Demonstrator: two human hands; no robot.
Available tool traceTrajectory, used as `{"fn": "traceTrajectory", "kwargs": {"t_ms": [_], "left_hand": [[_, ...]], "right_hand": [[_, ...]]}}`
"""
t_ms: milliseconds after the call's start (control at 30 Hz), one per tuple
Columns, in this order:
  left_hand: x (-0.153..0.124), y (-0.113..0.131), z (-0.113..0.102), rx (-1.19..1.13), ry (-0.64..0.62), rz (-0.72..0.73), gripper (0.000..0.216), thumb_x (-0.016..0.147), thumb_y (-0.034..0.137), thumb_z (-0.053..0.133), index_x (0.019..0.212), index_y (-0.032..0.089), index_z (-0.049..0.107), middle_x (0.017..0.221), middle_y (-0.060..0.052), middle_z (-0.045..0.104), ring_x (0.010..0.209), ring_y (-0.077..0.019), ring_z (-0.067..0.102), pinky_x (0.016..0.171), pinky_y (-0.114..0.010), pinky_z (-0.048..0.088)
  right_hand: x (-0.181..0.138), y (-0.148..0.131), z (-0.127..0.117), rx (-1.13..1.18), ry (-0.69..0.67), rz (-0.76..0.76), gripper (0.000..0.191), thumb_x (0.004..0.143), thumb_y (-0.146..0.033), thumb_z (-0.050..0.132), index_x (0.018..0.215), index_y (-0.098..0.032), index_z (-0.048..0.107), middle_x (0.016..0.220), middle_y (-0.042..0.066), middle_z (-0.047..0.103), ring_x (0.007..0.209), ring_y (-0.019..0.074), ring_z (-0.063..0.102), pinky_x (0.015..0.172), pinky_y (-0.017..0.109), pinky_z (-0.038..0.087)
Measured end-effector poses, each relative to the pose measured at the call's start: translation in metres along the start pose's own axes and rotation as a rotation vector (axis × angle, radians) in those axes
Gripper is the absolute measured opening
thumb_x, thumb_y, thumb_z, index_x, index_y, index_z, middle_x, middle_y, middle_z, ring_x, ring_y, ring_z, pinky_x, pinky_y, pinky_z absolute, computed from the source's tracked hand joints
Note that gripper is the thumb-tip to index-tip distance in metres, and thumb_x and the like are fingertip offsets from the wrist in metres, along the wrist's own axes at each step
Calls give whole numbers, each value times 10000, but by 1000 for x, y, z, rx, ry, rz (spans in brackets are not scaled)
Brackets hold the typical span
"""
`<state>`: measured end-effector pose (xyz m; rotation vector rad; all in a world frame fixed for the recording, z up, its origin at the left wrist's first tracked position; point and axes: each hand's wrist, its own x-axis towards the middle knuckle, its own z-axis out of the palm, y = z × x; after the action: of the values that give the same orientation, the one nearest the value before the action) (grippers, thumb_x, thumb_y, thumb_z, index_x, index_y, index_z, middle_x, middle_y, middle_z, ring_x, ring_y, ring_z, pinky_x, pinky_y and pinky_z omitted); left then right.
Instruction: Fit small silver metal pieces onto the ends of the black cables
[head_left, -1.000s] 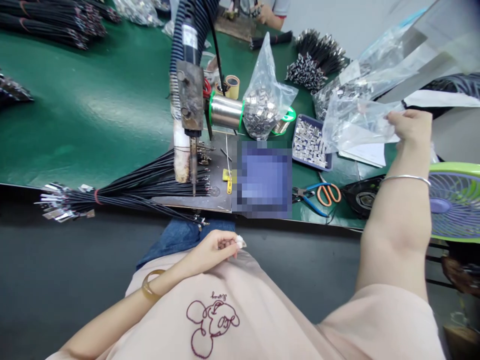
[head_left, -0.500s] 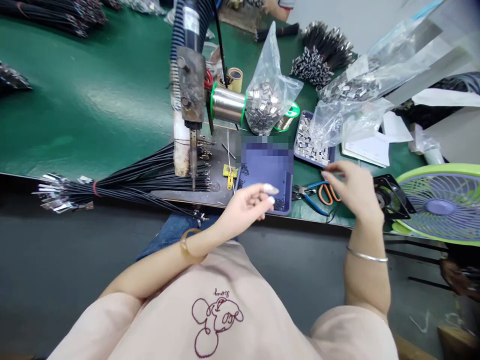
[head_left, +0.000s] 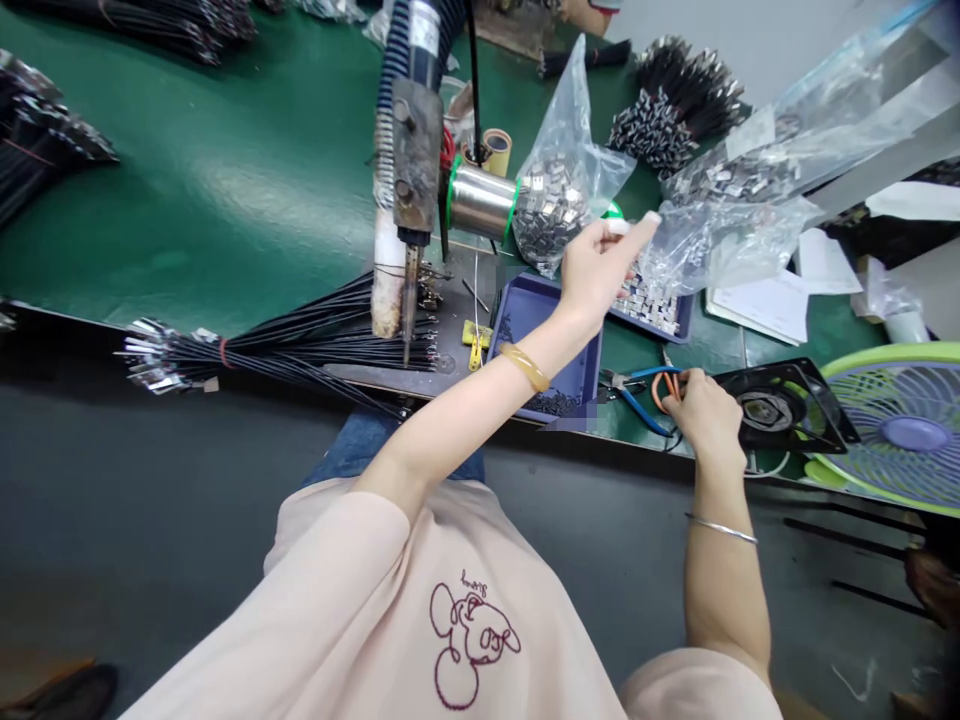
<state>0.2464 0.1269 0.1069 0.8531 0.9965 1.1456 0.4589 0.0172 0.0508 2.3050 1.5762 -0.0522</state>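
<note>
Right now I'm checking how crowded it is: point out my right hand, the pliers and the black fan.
Right hand point(head_left: 706, 414): head view, back of the hand.
Pliers point(head_left: 645, 412): head view, lower blue handle.
Black fan point(head_left: 766, 411): head view, round hub.

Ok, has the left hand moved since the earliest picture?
Yes. Judged against the silver wire spool, the left hand has moved up and to the right in view: from well below the spool to its lower right.
</note>
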Motion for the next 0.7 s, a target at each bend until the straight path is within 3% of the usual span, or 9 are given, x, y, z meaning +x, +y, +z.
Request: {"fn": "traceTrajectory", "kwargs": {"t_ms": [100,300,367,500,700], "left_hand": [[14,-6,1,175,183,264,250,1004,367,555,1119,148,587,1070,-41,655,1006,-134,622,855,-293,435],[59,-5,-6,454,449,412,341,826,384,812,1024,305,546,999,-41,643,895,-236,515,772,-372,348],[72,-2,-6,509,481,450,370,805,352,827,973,285,504,1004,-62,626,845,-242,486,740,-375,312],[84,-1,-7,501,528,414,360,890,251,709,746,271,379,782,-55,565,782,-247,470,731,-372,296],[63,-24,-20,311,553,439,326,931,147,614,713,254,397,732,-35,616,828,-228,608,748,-338,392]], "right_hand": [[1,1,-5,-25,-66,-22,363,916,-310,525,1225,-123,559,1220,196,662,1048,356,682,714,367,422],[-14,-3,-42,-227,-173,-87,268,944,-301,489,1069,-129,651,1064,204,717,1027,372,706,688,353,425],[-23,-7,-54,-283,-179,-87,288,961,-272,452,1057,-119,676,1022,220,726,1023,384,714,685,357,423],[-38,-8,-68,-368,-182,-115,331,983,-228,410,993,-106,717,1007,214,734,1001,393,723,667,362,418],[-58,-3,-89,-436,-103,-184,287,984,-282,468,877,-171,709,876,153,742,874,365,733,571,345,345]]}}
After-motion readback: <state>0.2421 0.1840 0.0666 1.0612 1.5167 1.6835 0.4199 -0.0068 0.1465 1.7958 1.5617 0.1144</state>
